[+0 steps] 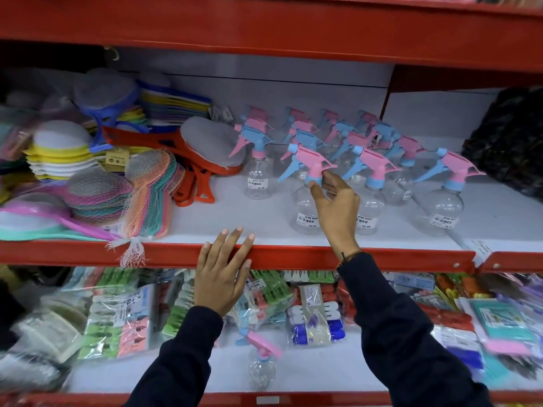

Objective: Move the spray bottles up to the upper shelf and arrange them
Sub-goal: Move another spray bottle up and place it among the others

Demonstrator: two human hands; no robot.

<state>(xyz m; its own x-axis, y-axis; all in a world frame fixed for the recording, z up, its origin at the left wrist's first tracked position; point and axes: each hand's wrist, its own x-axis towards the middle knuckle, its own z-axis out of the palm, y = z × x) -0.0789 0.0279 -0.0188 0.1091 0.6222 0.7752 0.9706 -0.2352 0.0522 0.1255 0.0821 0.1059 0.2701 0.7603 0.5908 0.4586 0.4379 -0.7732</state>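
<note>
R hand [335, 204] reaches onto upper shelf [293, 255], thumb & fingertips loosely spread around the neck of a front-row spray bottle [307, 198]; can't tell if it grips. L hand [221, 274] lies flat, fingers spread, over the shelf's red front edge. Other bottles [352, 142] stand in rows toward the back, right half. One bottle [261, 364] stands on lower shelf [323, 374], near its front edge.

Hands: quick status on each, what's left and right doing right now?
Left hand: open, flat on the red shelf edge, holding nothing.
Right hand: open, fingertips touching the neck of a spray bottle, no closed grip on it.
</note>
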